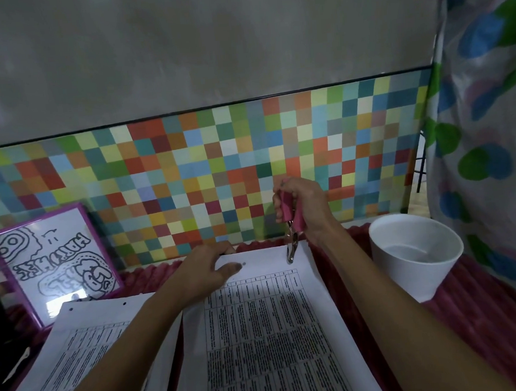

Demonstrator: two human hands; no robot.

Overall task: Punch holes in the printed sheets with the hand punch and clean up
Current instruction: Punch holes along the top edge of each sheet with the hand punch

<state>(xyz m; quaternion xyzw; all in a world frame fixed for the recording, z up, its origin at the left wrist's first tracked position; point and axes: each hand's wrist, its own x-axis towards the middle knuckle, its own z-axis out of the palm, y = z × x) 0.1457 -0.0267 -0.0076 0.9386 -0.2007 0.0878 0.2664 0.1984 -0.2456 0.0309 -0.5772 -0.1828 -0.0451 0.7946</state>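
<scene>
A printed sheet with a table of text (269,332) lies in front of me on a red ribbed cloth. My right hand (304,205) grips the pink handles of the hand punch (292,223); its metal jaws point down onto the sheet's far edge near the right corner. My left hand (207,269) presses on the far edge of the same sheet, thumb next to one punched hole (244,263). A second stack of printed sheets (79,360) with holes along its far edge lies to the left.
A white cup-shaped container (414,263) stands at the right on the red cloth (473,317). A purple-framed drawing (54,264) leans against the colourful checkered wall panel at the left. A dotted curtain (489,118) hangs at the right. Something dark sits at the far left edge.
</scene>
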